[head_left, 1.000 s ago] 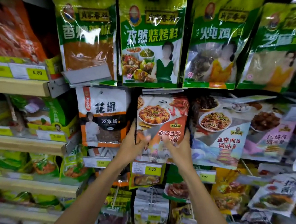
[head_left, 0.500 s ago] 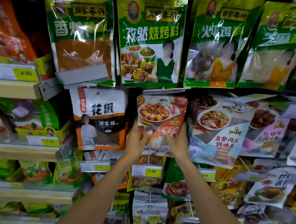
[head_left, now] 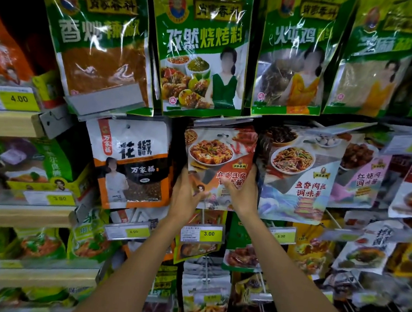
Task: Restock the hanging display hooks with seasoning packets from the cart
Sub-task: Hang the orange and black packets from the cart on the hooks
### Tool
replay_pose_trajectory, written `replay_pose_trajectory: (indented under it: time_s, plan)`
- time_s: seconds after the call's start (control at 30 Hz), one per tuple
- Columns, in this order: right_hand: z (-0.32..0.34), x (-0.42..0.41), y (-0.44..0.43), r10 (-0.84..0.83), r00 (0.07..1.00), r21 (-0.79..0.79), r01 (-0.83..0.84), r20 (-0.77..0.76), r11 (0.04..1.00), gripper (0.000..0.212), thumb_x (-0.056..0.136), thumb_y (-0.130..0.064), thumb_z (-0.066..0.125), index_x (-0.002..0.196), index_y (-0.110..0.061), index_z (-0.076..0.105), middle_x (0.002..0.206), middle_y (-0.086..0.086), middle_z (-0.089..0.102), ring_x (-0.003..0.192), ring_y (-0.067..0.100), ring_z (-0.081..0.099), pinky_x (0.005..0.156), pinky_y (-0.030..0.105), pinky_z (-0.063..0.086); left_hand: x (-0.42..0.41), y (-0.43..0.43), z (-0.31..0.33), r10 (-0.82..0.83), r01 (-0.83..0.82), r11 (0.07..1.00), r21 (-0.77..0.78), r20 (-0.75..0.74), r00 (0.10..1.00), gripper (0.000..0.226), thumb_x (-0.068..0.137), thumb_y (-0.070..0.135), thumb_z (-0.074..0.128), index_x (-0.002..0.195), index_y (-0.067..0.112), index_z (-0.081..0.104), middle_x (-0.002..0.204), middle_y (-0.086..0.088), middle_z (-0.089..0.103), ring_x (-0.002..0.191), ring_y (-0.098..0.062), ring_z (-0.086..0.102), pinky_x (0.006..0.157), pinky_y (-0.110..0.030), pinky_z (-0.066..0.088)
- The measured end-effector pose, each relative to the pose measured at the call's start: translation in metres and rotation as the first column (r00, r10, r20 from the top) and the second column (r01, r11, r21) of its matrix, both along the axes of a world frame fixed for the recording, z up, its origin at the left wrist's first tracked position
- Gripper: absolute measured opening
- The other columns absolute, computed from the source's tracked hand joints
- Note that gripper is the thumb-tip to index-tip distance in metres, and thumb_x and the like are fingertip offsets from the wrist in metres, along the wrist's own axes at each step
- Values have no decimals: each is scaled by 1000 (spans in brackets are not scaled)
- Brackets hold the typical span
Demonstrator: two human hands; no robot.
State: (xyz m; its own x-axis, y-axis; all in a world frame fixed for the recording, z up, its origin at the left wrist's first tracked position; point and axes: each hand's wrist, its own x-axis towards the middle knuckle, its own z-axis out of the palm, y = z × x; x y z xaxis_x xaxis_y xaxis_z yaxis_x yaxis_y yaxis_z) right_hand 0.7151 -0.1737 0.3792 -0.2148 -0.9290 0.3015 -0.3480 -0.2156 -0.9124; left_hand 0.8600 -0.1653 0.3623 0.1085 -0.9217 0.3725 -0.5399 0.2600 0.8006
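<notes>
A mapo tofu seasoning packet [head_left: 219, 154], orange and white with a picture of a dish, is held up against the hanging display in the middle of the head view. My left hand [head_left: 186, 196] grips its lower left edge, thumb across the front. My right hand [head_left: 242, 194] grips the lower right edge, fingers behind and thumb on the front. The packet's hang hole is near a price-tag holder [head_left: 224, 120] at the hook's end; the hook itself is hidden. The cart is not in view.
A white and orange peppercorn packet [head_left: 130, 163] hangs left of it, and a fish-flavour pork sauce packet [head_left: 301, 175] hangs right. Large green seasoning bags [head_left: 202, 50] fill the row above. A yellow 3.00 price tag [head_left: 202, 233] sits below. Wooden shelves [head_left: 4, 124] stand at left.
Both hands have lifted the packet slightly higher toward the hook's tag holder. The view has tilted up and moved a little closer to the display.
</notes>
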Motion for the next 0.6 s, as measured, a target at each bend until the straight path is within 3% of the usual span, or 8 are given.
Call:
replay_pose_trajectory:
  time_s: [0.17, 0.37, 0.5, 0.6]
  plan:
    - [-1, 2, 12, -20, 1000, -39, 20, -7, 999, 96, 82, -36, 72, 152, -8, 12, 153, 13, 32, 140, 28, 33, 112, 47, 32, 6, 7, -4, -18, 18, 1000, -14, 34, 999, 89, 79, 37, 74, 145, 7, 24, 131, -11, 52, 112, -24, 54, 82, -29, 44]
    - [8, 6, 28, -117, 990, -178, 101, -77, 979, 86, 86, -29, 68, 150, -4, 16, 154, 13, 29, 143, 25, 28, 116, 41, 27, 6, 18, -3, -29, 28, 1000, 8, 98, 995, 82, 83, 41, 69, 142, 6, 25, 127, -12, 52, 114, -28, 53, 80, -31, 45]
    - [8, 8, 38, -177, 975, -229, 144, -132, 963, 81, 88, -25, 67, 150, -6, 18, 153, 13, 29, 142, 24, 26, 116, 34, 24, 7, 24, 1, -28, 27, 1000, 10, 94, 995, 81, 83, 42, 69, 142, 7, 26, 136, -14, 48, 121, -30, 50, 92, -42, 47]
    - [4, 10, 47, -205, 967, -247, 163, -154, 955, 75, 92, -19, 62, 151, -9, 16, 156, 9, 24, 144, 19, 20, 115, 26, 19, 4, 29, 2, 6, -7, 1000, 4, 128, 992, 72, 82, 45, 68, 132, 6, 35, 125, -15, 54, 113, -33, 53, 83, -42, 49]
